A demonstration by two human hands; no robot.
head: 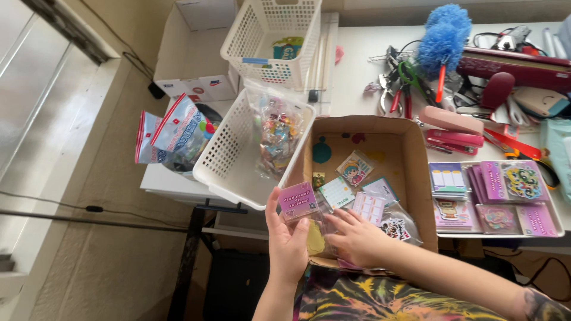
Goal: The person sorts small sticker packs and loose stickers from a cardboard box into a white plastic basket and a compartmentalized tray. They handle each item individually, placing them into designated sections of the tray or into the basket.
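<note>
**Purple-topped packet held over the cardboard box**

Purple card tops the small clear packet (298, 202) that the left hand (288, 244) grips from below, fingers wrapped around its lower part, at the lower middle of the frame just over the near edge of the cardboard box (416, 178). The right hand (355, 236) lies palm down with fingers spread, touching the loose stickers and clear sleeves (372, 209) in the box's near corner; it is not closed on anything that can be seen.

Judging from this, the step in hand looks like sorting or packing sticker sheets, with one packet lifted and the other hand feeling through the pile. A next move would call for pinching a single thin sheet free of slippery plastic without dragging its neighbours along.

Left of the box sits a white basket (229, 163) holding a clear bag of small colourful bits (278, 138); a second white basket (270, 35) stands in the upper middle. At right, a tray (553, 229) of purple and pink sheets rests on the worktop (357, 53).

Hard to make out: what lies under the right palm, the packet's contents, and the tangle of tools at the upper right. The box's near wall is hidden behind the hands
</note>
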